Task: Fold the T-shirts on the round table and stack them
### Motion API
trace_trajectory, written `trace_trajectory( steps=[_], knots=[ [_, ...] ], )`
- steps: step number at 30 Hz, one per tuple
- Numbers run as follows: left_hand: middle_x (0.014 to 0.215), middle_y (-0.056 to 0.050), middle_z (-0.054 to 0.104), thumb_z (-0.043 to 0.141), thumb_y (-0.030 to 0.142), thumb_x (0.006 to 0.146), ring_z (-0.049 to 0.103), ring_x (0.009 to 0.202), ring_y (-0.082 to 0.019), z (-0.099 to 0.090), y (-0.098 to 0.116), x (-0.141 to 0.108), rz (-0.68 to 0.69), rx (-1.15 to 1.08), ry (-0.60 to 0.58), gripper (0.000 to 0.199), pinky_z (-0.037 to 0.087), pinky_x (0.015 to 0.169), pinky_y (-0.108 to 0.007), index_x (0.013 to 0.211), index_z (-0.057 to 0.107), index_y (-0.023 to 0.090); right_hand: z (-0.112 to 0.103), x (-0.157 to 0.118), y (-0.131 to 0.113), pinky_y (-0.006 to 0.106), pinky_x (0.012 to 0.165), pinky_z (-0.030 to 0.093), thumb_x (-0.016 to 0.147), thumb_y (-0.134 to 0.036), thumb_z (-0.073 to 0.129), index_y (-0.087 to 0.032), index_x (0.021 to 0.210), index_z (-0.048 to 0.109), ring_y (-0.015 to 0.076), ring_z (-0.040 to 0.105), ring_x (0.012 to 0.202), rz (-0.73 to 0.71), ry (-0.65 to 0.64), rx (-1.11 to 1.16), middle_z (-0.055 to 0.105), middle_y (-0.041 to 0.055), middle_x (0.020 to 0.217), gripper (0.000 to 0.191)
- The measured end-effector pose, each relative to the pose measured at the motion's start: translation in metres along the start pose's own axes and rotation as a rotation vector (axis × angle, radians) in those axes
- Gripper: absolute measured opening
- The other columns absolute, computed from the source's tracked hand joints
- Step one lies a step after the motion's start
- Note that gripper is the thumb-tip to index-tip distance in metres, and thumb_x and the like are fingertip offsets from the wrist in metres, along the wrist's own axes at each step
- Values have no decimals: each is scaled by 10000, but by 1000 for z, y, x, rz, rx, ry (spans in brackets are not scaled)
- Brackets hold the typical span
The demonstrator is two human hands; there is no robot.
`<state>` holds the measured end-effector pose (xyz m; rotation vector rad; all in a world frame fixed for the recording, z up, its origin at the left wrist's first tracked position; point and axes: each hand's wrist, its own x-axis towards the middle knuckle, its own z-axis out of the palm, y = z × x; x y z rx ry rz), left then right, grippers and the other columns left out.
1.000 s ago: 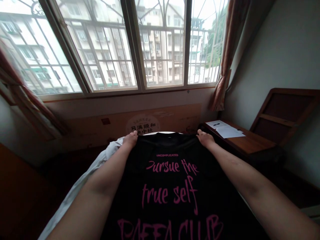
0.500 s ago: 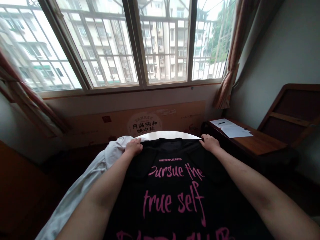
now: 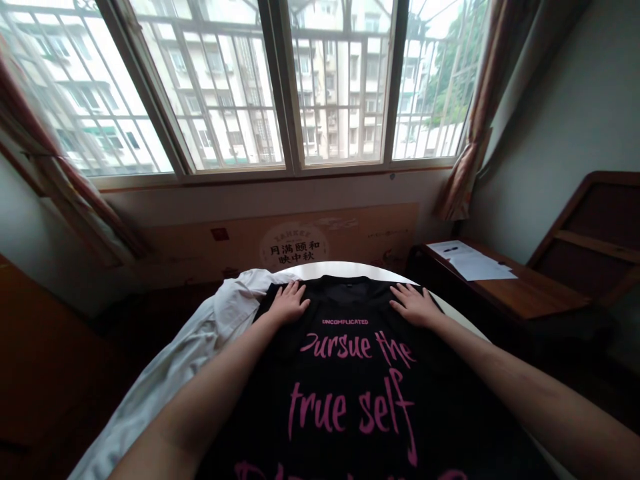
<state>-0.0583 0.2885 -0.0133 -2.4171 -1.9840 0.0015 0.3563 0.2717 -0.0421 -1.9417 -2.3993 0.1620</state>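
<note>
A black T-shirt (image 3: pixel 350 373) with pink lettering lies spread out, front up, its neckline at the far end. My left hand (image 3: pixel 289 303) rests flat on the shirt's left shoulder area, fingers stretched out. On the other shoulder lies my right hand (image 3: pixel 414 305), also flat with its fingers apart. Neither hand grips the cloth. The shirt covers most of a white, round-edged board or tabletop (image 3: pixel 345 269), whose far rim and right edge show. The shirt's lower end runs out of view at the bottom.
Crumpled pale cloth (image 3: pixel 200 347) hangs along the left side of the board. At right stands a brown wooden table (image 3: pixel 540 293) with papers (image 3: pixel 475 263) on it, beside a tilted wooden chair-like frame (image 3: pixel 590 220). A barred window (image 3: pixel 340 100) with tied curtains (image 3: pixel 465 167) lies ahead.
Both hands have let go of the shirt's shoulder edges and moved inward, now lying flat on the cloth. The view has shifted slightly left.
</note>
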Motion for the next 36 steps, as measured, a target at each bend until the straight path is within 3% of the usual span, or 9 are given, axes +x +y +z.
trace_trajectory(
  steps=[6, 10, 13, 17, 21, 24, 28, 32, 36],
  knots=[
    [1658, -148, 212, 351, 518, 980, 167, 1538, -315, -16, 9, -14, 11, 9, 26, 659, 141, 1213, -550, 1546, 350, 180, -16, -12, -11, 689, 1159, 140, 1029, -548, 255, -277, 1577, 293, 337, 213, 1515, 5, 2, -30, 251, 92, 1649, 613],
    [1652, -145, 247, 392, 508, 980, 163, 1536, -328, -41, 31, -31, 17, 9, 125, 636, 110, 1220, -547, 1534, 369, 196, -55, -27, -36, 705, 1152, 92, 1020, -500, 359, -245, 1552, 361, 374, 272, 1484, -41, 50, -67, 349, 138, 1605, 590],
    [1655, -181, 214, 326, 498, 1006, 157, 1535, -345, -68, 46, -45, 4, -24, 196, 647, 154, 1216, -539, 1545, 333, 141, -95, -45, -55, 647, 1173, 147, 1034, -505, 308, -260, 1583, 280, 339, 272, 1490, -102, 113, -59, 309, 120, 1626, 602],
    [1639, -163, 277, 383, 466, 997, 279, 1501, -316, -109, 50, -88, 60, -73, 194, 626, 258, 1201, -426, 1521, 388, 125, -138, -107, -66, 577, 1177, 227, 1025, -458, 359, -253, 1594, 253, 331, 295, 1483, -255, 189, 57, 309, 117, 1627, 614],
    [1515, -45, 518, 509, 475, 923, 497, 1364, -246, -143, 34, -174, 211, -221, -56, 551, 374, 1126, -314, 1422, 547, 243, -150, -213, -65, 404, 1119, 383, 957, -439, 500, -238, 1371, 602, 286, 539, 1293, -377, -7, 211, 602, 92, 1399, 472],
    [1336, -3, 673, 530, 490, 884, 617, 1212, -230, -158, 17, -254, 137, -358, -253, 495, 459, 1025, -289, 1323, 634, 287, -140, -294, -63, 359, 1002, 487, 903, -424, 566, -261, 1167, 711, 262, 639, 1108, -407, -233, 344, 693, 75, 1204, 342],
    [1074, -12, 767, 570, 511, 805, 689, 1011, -246, -154, -4, -364, -91, -419, -283, 376, 517, 890, -301, 1044, 735, 272, -101, -384, -48, 378, 938, 533, 913, -499, 534, -322, 1073, 699, 271, 658, 1045, -276, -135, 558, 704, 70, 1147, 290],
    [999, -31, 763, 448, 520, 833, 691, 964, -251, -126, -6, -454, -308, -432, -60, 353, 524, 848, -319, 928, 692, 284, -35, -447, -19, 444, 826, 577, 814, -653, 553, -361, 952, 655, 327, 698, 948, 215, 142, 744, 728, 83, 1040, 339],
    [1122, -101, 731, 372, 555, 824, 653, 1074, -293, -81, 21, -513, -530, -327, 385, 442, 494, 952, -393, 1011, 664, 279, 35, -479, 0, 527, 802, 573, 774, -709, 474, -353, 957, 566, 381, 695, 958, 630, 425, 837, 711, 144, 1026, 411]
  ],
)
